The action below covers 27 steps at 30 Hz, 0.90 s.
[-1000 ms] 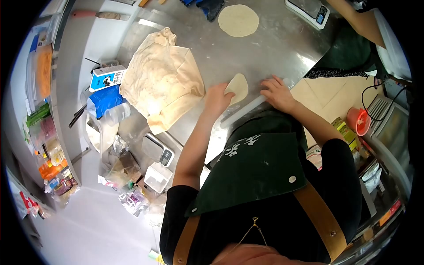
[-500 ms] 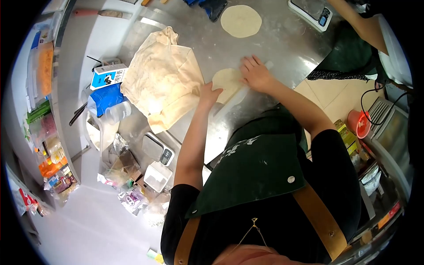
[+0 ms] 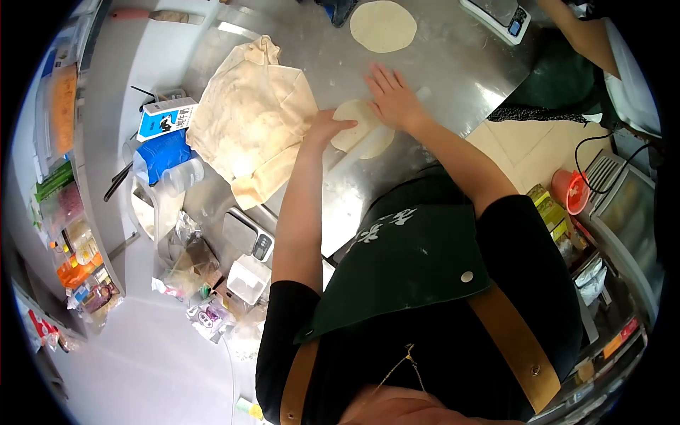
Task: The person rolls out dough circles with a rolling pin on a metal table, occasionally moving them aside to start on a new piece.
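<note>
A round of pale dough lies on the steel tabletop with a slim pale rolling pin slanting across it. My left hand is at the dough's left edge, its thumb over the rim and the other fingers bent and partly hidden; it appears to pinch the edge. Flat over the upper part of the pin rests my right hand, fingers stretched and spread, palm against the pin. Farther back is a larger, finished-looking flat dough round. A floury cream cloth lies heaped left of my left hand.
A digital scale stands at the back right, near another person's arm. On the left are a milk carton, a blue bag, a second scale and a white container. A red bucket sits at right.
The rolling pin has shifted up and left over the dough, which now shows on both sides of it. My right hand has moved up and left with fingers spread wider. The whole view has shifted slightly.
</note>
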{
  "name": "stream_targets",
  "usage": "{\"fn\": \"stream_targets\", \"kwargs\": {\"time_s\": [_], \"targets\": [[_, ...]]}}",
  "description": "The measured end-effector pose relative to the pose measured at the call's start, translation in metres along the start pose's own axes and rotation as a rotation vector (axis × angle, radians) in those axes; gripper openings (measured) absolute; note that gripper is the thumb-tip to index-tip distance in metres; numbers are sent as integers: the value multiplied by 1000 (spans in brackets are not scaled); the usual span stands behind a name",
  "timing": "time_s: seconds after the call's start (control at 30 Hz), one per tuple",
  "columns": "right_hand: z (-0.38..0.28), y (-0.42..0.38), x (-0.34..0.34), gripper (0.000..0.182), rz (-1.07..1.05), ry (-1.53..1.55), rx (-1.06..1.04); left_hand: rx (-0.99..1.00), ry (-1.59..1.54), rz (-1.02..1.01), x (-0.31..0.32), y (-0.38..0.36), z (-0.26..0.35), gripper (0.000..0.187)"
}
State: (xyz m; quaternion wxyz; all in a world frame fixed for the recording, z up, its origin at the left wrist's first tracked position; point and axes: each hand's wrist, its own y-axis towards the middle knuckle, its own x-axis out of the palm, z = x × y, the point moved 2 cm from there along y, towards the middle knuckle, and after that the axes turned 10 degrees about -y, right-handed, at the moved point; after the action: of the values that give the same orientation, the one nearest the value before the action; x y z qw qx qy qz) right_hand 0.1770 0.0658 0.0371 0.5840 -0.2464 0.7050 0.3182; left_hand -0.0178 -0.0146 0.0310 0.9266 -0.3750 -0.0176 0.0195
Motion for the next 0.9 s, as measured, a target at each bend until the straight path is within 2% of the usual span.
{"fn": "stream_targets", "kwargs": {"time_s": [0.07, 0.17, 0.27, 0.37, 0.47, 0.57, 0.67, 0.77, 0.87, 0.9], "targets": [[4, -39, -8, 54, -18, 41, -41, 67, 285, -50, 6, 3, 8, 34], [17, -89, -24, 49, -53, 172, -134, 227, 904, 139, 29, -13, 24, 33], [39, -116, -35, 42, -88, 178, -275, 210, 909, 179, 55, -45, 37, 32], [53, -125, -55, 33, -116, 217, -237, 315, 565, 125, 57, -71, 45, 31], [63, -118, -75, 30, -133, 194, -242, 198, 16, 186, 44, -57, 18, 29], [58, -99, -68, 29, -105, 197, -244, 265, 465, 251, 21, -27, -17, 27], [43, -70, -59, 31, -145, 151, -280, 237, 309, 245, 15, -23, -26, 27], [27, -51, -32, 31, -121, 215, -183, 131, 157, 198, 11, -28, -23, 27], [8, -36, -20, 37, 129, 38, 13, 69, -131, 116, 7, -25, -27, 30], [6, -43, -14, 40, 116, 28, 32, 72, -197, 101, 6, -24, -28, 30]]}}
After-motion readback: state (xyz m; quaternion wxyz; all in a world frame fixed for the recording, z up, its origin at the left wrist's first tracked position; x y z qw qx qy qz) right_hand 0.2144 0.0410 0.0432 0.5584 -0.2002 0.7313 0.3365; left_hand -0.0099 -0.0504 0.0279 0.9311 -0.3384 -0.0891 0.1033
